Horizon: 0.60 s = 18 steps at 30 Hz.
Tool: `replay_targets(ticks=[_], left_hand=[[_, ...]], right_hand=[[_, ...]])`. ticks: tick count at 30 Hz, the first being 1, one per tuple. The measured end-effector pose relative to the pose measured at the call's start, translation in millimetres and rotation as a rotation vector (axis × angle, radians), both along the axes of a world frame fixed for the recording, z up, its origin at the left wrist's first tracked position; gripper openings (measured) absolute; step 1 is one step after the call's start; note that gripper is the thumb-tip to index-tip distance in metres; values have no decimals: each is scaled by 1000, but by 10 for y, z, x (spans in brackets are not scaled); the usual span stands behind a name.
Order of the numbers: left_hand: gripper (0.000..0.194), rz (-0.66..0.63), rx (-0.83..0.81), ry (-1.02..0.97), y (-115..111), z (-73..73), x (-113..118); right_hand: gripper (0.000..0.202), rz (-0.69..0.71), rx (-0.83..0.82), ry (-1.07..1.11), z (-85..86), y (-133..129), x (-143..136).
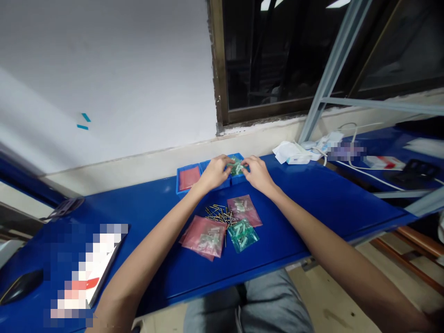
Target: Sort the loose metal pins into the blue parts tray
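Observation:
Both of my hands are at the row of blue bins by the wall. My left hand (217,171) has its fingers pinched on the left edge of a small green bag (237,167) with pale pieces inside. On the bag's right edge are the fingertips of my right hand (256,172). The bag is over the right-hand blue bin (239,180). Red bags (189,177) lie in the left-hand blue bin (178,182). Nearer me are a pile of thin metal pins (219,213), filled red bags (204,237), another red bag (244,210) and a green bag (243,235).
The blue table (156,208) has a white box (100,263) and a black mouse (22,286) on the left. White packaging (294,152) and cables lie at the back right, beside a metal frame post (314,115). A wall and window stand behind.

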<state>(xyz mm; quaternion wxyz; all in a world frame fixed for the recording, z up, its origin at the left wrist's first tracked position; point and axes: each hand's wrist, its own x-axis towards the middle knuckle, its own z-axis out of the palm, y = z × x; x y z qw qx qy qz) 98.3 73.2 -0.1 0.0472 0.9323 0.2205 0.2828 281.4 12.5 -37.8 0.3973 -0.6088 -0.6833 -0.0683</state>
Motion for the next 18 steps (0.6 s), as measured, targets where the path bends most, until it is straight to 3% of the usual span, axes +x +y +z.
replay_targets(ticks=[5, 8, 10, 13, 15, 16, 18], left_hand=[[26, -18, 88, 171, -38, -112, 19], [27, 15, 121, 219, -81, -106, 41], [27, 47, 136, 218, -153, -32, 33], [28, 91, 106, 170, -384, 179, -85], [29, 127, 34, 154, -634, 327, -269], [29, 156, -9, 141, -782, 379, -394], [31, 216, -126, 57, -1094, 394, -693]], right_hand=[[17, -27, -44, -98, -52, 52, -4], [20, -31, -60, -76, 76, 4, -74], [23, -45, -31, -48, 217, -206, -155], [27, 0, 76, 50, 305, -945, -307], [29, 29, -5, 116, 154, -1660, -399], [29, 50, -86, 135, 12, -2035, -434], [27, 118, -499, 156, -346, -2715, -474]])
